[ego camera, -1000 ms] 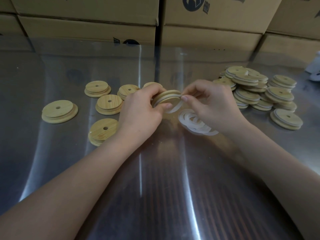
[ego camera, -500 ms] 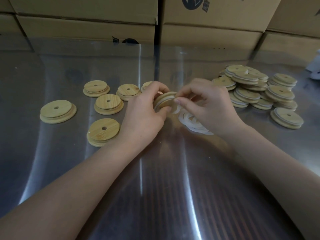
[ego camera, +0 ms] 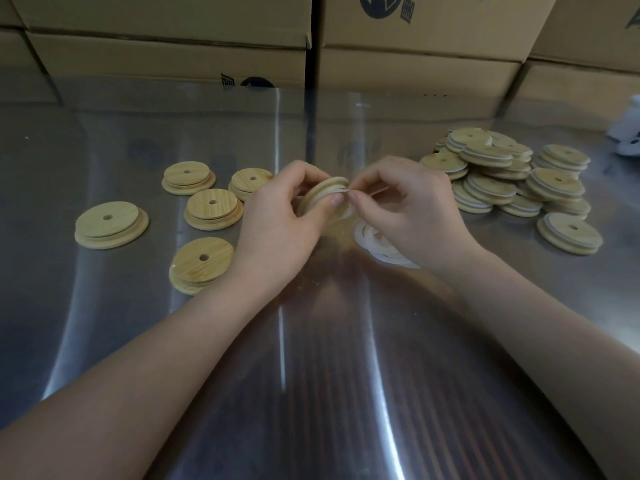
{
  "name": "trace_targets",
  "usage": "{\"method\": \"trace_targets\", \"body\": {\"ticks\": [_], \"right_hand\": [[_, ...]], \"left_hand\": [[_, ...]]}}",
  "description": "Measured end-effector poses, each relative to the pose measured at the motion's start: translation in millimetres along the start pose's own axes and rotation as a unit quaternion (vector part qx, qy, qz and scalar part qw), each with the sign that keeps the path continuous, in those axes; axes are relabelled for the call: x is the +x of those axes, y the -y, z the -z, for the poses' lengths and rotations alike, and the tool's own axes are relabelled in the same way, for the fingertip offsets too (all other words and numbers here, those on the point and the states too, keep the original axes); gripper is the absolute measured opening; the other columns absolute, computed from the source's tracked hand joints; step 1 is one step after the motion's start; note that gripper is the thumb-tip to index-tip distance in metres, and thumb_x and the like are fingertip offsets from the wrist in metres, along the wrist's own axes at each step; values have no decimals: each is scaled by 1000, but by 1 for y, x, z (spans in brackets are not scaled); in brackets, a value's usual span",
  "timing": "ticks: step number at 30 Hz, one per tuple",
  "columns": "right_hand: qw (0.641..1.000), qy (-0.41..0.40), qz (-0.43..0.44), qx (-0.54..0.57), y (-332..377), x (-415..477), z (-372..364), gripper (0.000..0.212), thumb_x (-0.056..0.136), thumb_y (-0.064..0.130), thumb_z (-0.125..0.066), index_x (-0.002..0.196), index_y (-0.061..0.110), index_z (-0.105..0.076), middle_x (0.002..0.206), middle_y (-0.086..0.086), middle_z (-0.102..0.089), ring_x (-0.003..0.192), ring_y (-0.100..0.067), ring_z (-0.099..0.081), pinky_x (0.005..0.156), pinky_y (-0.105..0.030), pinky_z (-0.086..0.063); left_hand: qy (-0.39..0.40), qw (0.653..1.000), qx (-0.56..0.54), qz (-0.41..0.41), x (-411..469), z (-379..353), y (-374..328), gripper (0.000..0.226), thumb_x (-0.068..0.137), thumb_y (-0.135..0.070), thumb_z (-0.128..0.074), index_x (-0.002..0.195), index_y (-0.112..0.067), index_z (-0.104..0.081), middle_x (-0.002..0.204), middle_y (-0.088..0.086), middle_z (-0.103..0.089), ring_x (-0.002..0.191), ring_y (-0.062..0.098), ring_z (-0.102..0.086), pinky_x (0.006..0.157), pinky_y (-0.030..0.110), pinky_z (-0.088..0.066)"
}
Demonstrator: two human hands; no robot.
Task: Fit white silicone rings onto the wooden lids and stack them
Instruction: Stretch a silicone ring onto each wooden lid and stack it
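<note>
The wooden lid (ego camera: 323, 194) is held on edge and tilted above the middle of the steel worktop (ego camera: 104, 341). A white silicone ring (ego camera: 343, 190) sits partly in the groove round its rim.

The left hand (ego camera: 280, 223) grips the lid, fingers curled over its far side and the thumb pressed on the near rim. The right hand (ego camera: 412, 213) pinches the ring between thumb and forefinger at the lid's right edge, and its other fingers are bent inward. Both bare forearms rise from the near edge and converge on the lid.

A small pile of loose rings (ego camera: 381, 242) lies flat on the worktop just under the right hand, which hides part of it. Left of the left hand five bare lids (ego camera: 213, 209) lie flat and apart, stepped side and centre hole up. One sits just beside the left wrist and another is partly hidden behind the knuckles.

Toward the far right corner is a heap of ringed lids (ego camera: 502, 178), overlapping loosely, with one lying alone at its near side. Cardboard boxes (ego camera: 166, 60) line the far edge. A white object (ego camera: 628, 133) shows at the right edge, too cropped to identify.
</note>
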State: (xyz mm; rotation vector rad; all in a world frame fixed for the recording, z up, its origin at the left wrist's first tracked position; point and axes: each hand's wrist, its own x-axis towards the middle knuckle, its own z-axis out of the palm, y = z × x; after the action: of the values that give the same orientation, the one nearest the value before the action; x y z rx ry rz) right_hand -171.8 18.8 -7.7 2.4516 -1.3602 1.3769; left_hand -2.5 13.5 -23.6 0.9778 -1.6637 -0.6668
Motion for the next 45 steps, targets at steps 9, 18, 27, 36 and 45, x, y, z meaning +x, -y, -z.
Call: {"method": "trace_targets", "body": {"ticks": [9, 18, 27, 36, 45], "right_hand": [[999, 26, -1, -24, -7, 3, 3, 3, 85, 3, -67, 83, 5, -68, 76, -1, -66, 73, -11, -57, 67, -8, -40], [998, 30, 17, -59, -9, 4, 5, 2, 87, 8, -68, 85, 6, -68, 78, -4, -67, 71, -17, -61, 67, -24, -47], [998, 38, -13, 47, -3, 1, 0, 2, 87, 9, -68, 88, 8, -69, 80, 2, -67, 74, -7, -62, 68, -14, -47], [996, -4, -57, 66, -3, -3, -8, 4, 85, 5, -70, 86, 8, -68, 79, 2, -66, 73, -8, -64, 70, -14, -49], [993, -6, -89, 80, -3, 0, -4, 5, 86, 3, -68, 84, 8, -67, 79, -1, -68, 73, -14, -67, 63, -15, -51]], "left_hand": [[21, 997, 58, -42, 4, 2, 2, 8, 88, -16, -67, 95, -18, -63, 90, -5, -67, 89, 11, -63, 80, 43, -51], [29, 999, 27, -38, 2, 3, 3, 11, 88, -13, -69, 98, -14, -64, 94, -2, -68, 91, 12, -64, 83, 41, -53], [18, 997, -68, 10, 2, 0, 4, 12, 87, -19, -70, 94, -28, -70, 93, -8, -71, 94, 8, -66, 87, 39, -56], [-16, 982, -162, 99, 3, 0, 3, 6, 88, -17, -70, 92, -19, -67, 93, 2, -72, 87, 11, -69, 72, 48, -60], [3, 989, -136, 59, 6, 1, 6, 15, 90, -16, -68, 86, -30, -64, 86, -8, -73, 85, 7, -69, 76, 40, -59]]}}
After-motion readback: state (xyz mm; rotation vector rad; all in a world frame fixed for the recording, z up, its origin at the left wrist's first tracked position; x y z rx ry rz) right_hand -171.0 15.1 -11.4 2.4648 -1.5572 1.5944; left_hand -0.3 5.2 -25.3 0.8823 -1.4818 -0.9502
